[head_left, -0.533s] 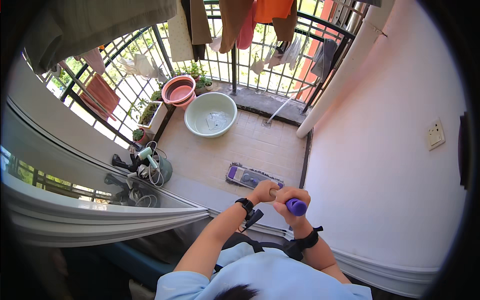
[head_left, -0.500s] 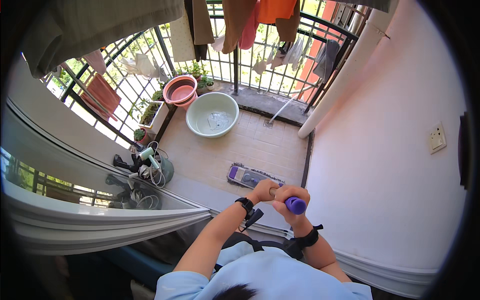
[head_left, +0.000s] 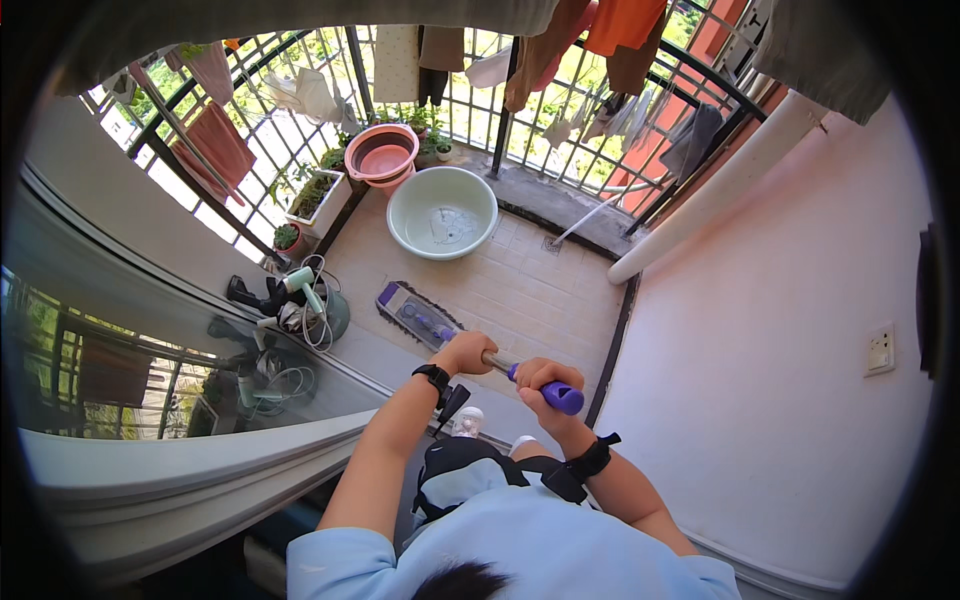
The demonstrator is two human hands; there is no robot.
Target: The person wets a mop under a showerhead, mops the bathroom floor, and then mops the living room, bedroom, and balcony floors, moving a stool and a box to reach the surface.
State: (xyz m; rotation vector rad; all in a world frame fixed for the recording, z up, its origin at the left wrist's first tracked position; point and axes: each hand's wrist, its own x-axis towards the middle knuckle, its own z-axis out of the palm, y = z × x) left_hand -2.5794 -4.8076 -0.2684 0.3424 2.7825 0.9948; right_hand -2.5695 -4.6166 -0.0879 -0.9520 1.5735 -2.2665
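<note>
A flat mop [head_left: 410, 308] with a grey pad and purple ends lies on the tiled floor [head_left: 530, 300], left of the middle. Its pole slants up to the right toward me and ends in a purple grip [head_left: 563, 398]. My left hand [head_left: 466, 354] is closed round the pole, lower down and nearer the mop head. Around the purple grip my right hand [head_left: 548, 382] is wrapped, close to the pole's end. Each wrist wears a black strap. Beyond the mop head stands a large pale green basin [head_left: 400, 235].
A pink basin [head_left: 365, 176] and a planter [head_left: 322, 212] stand at the back left. A hair dryer [head_left: 300, 282] lies with cords on a bucket by the sliding door [head_left: 120, 310]. A drain pipe [head_left: 700, 195] runs along the right wall [head_left: 770, 330]. Laundry hangs overhead by the railing.
The mop head has swept left across the floor, toward the bucket. Both hands have shifted left with the pole and stand farther apart on it. The view has tilted slightly.
</note>
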